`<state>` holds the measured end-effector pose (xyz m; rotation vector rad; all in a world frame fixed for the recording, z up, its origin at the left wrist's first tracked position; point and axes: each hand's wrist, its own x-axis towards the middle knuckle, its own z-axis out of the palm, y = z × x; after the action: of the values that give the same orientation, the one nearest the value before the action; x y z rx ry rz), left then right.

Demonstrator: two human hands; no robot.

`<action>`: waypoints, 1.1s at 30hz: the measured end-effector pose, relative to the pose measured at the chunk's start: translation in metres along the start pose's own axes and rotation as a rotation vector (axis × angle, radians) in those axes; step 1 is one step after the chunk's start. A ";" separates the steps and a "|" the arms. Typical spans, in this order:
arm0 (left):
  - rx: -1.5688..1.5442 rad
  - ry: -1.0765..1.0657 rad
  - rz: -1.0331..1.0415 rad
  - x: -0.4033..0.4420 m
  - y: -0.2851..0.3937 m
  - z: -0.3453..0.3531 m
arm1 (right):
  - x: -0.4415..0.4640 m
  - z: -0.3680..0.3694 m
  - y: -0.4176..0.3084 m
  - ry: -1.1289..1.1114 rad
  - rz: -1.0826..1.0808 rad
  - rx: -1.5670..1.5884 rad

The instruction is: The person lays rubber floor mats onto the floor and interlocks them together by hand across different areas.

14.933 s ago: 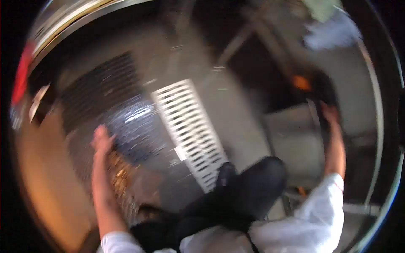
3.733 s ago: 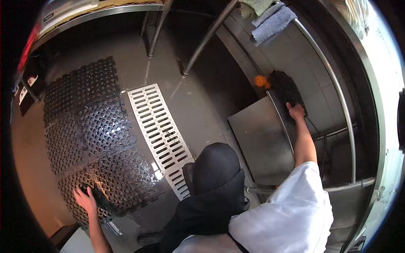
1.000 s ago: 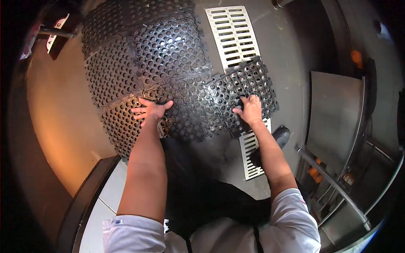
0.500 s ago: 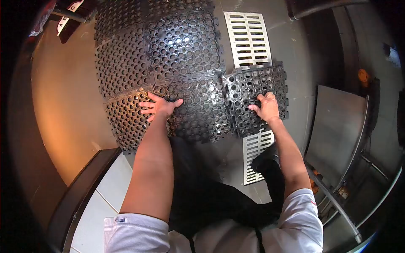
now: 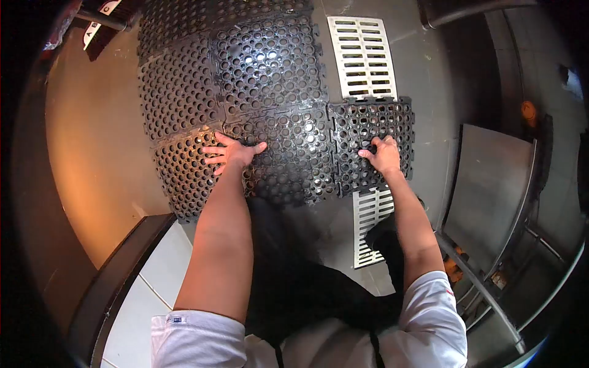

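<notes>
Black rubber mat tiles [image 5: 288, 156] full of round holes cover the floor ahead of me, several joined side by side. My left hand [image 5: 234, 152] rests flat on the near tiles, its fingers spread across a seam. At the right edge of this group lies another perforated mat tile [image 5: 356, 168], over part of the floor drain. My right hand [image 5: 383, 154] has its fingers curled into the holes of that tile, thumb toward the left. The tile's left edge meets the larger mat; whether the edge tabs are locked together I cannot tell.
White slotted drain grates show beyond the right tile [image 5: 363, 58] and before it [image 5: 369, 230]. A metal-framed panel [image 5: 491, 190] stands at the right. At the lower left is a dark-edged white unit [image 5: 153, 270]. A brush-like item [image 5: 101, 27] sits at the upper left.
The right tile has gone from raised and slightly tilted to lying flatter, shifted a little left, against the larger mat. My right hand moved with it; my left hand stayed put.
</notes>
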<state>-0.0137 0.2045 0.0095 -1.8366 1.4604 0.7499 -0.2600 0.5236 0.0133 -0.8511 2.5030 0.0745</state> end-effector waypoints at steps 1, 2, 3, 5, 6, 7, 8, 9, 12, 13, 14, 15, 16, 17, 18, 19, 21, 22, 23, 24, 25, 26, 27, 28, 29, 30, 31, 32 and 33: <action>0.000 0.003 0.001 0.001 0.000 0.001 | 0.000 0.000 0.000 0.014 -0.013 -0.030; -0.001 0.006 0.002 0.002 0.000 0.002 | 0.000 0.000 0.000 0.027 -0.027 -0.059; -0.002 0.009 0.002 0.003 0.000 0.003 | 0.000 -0.002 -0.001 0.039 -0.042 -0.089; 0.001 0.012 0.005 0.005 -0.001 0.004 | 0.002 -0.005 -0.004 0.029 -0.018 -0.156; 0.003 0.013 0.005 0.006 -0.001 0.004 | 0.002 -0.008 -0.006 0.022 -0.007 -0.189; 0.002 0.012 0.004 0.006 -0.001 0.005 | 0.001 -0.011 -0.008 0.008 -0.006 -0.221; 0.001 0.011 0.002 0.006 -0.001 0.005 | 0.001 -0.012 -0.009 0.005 -0.006 -0.237; -0.001 0.011 0.001 0.005 0.000 0.004 | 0.001 -0.012 -0.010 0.003 -0.007 -0.254; -0.010 0.010 0.006 0.002 0.000 0.001 | 0.000 -0.012 -0.014 -0.008 -0.010 -0.299; -0.011 0.002 0.006 0.001 0.000 0.001 | -0.001 -0.012 -0.015 -0.012 -0.010 -0.313; -0.013 -0.006 0.006 0.001 0.000 0.001 | -0.001 -0.012 -0.015 -0.013 -0.002 -0.312; -0.015 -0.014 0.004 0.001 0.001 0.000 | 0.000 -0.013 -0.016 -0.015 0.005 -0.311; -0.031 -0.011 0.009 0.001 0.001 -0.001 | 0.000 -0.012 -0.017 -0.017 0.011 -0.308; -0.046 -0.008 0.014 0.000 0.001 -0.001 | 0.000 -0.012 -0.016 0.000 0.006 -0.286; -0.059 -0.005 0.019 -0.001 0.000 -0.001 | 0.001 -0.011 -0.018 -0.003 0.016 -0.289; -0.055 -0.008 0.019 -0.001 -0.001 -0.001 | 0.003 -0.010 -0.018 -0.006 0.028 -0.292; -0.052 -0.003 0.019 0.000 0.000 -0.001 | 0.001 -0.015 -0.026 0.017 0.052 -0.295; -0.052 -0.004 0.017 0.000 -0.001 0.000 | -0.001 -0.015 -0.031 0.075 0.012 -0.201; -0.035 0.002 0.013 0.000 -0.001 0.001 | -0.003 -0.014 -0.037 0.133 -0.028 -0.108; -0.020 0.009 0.010 0.000 0.000 0.002 | -0.006 -0.013 -0.044 0.192 -0.067 -0.014; -0.004 0.018 0.009 0.000 0.001 0.002 | -0.008 -0.008 -0.055 0.218 -0.192 0.040; 0.003 0.014 0.005 0.002 0.001 0.003 | -0.011 -0.001 -0.069 0.245 -0.316 0.095; 0.010 0.010 0.002 0.004 0.000 0.003 | -0.018 0.008 -0.082 0.141 -0.332 -0.013; 0.018 0.006 -0.002 0.005 0.001 0.003 | -0.024 0.015 -0.096 0.036 -0.346 -0.119; 0.029 0.003 0.000 0.004 0.000 0.003 | -0.026 0.020 -0.106 -0.189 -0.274 -0.209; 0.022 0.007 0.003 0.004 0.001 0.003 | -0.026 0.025 -0.109 -0.167 -0.256 -0.219; 0.018 0.009 0.004 0.005 0.000 0.004 | -0.026 0.029 -0.112 -0.149 -0.239 -0.227; 0.017 0.011 0.007 0.005 -0.001 0.004 | -0.028 0.032 -0.115 -0.131 -0.218 -0.236; 0.012 0.005 0.008 0.003 -0.001 0.004 | -0.027 0.023 -0.120 -0.191 -0.181 -0.207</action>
<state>-0.0119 0.2056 0.0047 -1.8256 1.4740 0.7388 -0.1614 0.4470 0.0177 -1.0957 2.2569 0.3429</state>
